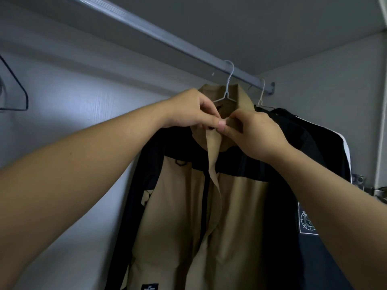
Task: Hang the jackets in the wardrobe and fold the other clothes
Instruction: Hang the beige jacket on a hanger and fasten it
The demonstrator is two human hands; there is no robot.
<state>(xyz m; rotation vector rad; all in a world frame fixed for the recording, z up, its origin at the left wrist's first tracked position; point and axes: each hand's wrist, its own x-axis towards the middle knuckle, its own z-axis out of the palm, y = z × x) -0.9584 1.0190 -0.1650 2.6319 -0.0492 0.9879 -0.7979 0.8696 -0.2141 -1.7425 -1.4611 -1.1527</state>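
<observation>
Your left hand [188,109] and right hand [255,132] both pinched the jacket [236,206] at its tan neck, fingers curled on the cloth; whatever lay between the fingertips was hidden. The jacket hung on a white hanger [227,88] from the rail [167,38], hem cut off below. Your right arm half hid a dark jacket [326,143] just beside it.

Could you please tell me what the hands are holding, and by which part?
The left hand and the right hand both pinch the tan and black jacket at the front of its collar.
</observation>
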